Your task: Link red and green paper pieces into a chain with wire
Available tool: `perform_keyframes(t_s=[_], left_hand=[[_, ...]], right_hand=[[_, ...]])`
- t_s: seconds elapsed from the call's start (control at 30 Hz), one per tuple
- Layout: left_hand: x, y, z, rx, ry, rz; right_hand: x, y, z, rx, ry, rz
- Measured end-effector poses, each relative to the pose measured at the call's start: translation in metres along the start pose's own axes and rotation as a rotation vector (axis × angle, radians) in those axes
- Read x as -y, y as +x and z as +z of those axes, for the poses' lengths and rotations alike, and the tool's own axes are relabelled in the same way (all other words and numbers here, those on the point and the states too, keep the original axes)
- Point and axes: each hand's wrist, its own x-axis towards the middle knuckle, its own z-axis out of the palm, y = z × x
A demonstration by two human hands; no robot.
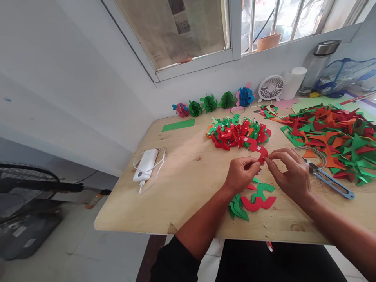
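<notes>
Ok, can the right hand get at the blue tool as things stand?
Probably yes: the blue tool lies close beside the right hand, its outer end uncovered, though that hand is busy at the red paper piece.

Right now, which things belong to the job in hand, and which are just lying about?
Likely part of the job:
red paper piece, pinched in the fingers
paper cutout pile

Apparently just lying about:
power bank
small fan
bottle

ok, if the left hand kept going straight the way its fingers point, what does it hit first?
Beyond the red paper piece in its own pinch, the left hand would likely meet the right hand, fingertips first. Depth is unclear from one view.
</notes>
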Motion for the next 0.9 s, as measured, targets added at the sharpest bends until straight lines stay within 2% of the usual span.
perform_keyframes(t_s=[0.23,0.47,0.9], left_hand=[[0.0001,0.0000,0.0002,0.000,-0.013,0.024],[-0.0003,0.0007,-0.0001,0.002,-0.006,0.020],[0.0008,0.0000,-0.0007,0.019,0.009,0.064]], right_hand=[[-0.0008,-0.0008,0.0010,0.023,-0.032,-0.023],[-0.0002,-0.0019,0.0011,0.075,-0.016,0.013],[0.0009,-0.0028,0.0011,0.053,-0.007,-0.017]])
